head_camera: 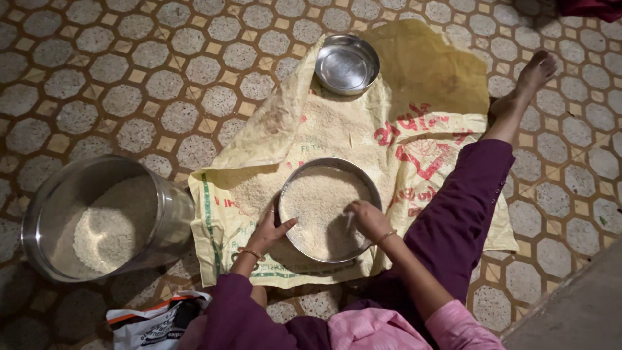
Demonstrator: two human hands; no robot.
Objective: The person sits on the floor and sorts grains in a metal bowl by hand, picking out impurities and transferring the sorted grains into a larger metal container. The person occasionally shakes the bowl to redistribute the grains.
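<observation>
I sit on the floor over a round steel pan (365,181) full of white rice. My left hand (268,232) rests on the pan's left rim, thumb over the edge, fingers spread on the sack. My right hand (367,218) lies inside the pan, its fingers bent down into the grains. The pan stands on a yellow woven sack (421,84) spread flat, with more rice (324,126) heaped on the sack beyond the pan.
A small steel bowl (346,64) sits at the sack's far edge. A large steel drum (71,194) with rice inside stands to the left. My purple-clad leg (463,207) stretches right, foot (532,74) on patterned tiles. A white bag (152,321) lies near my left knee.
</observation>
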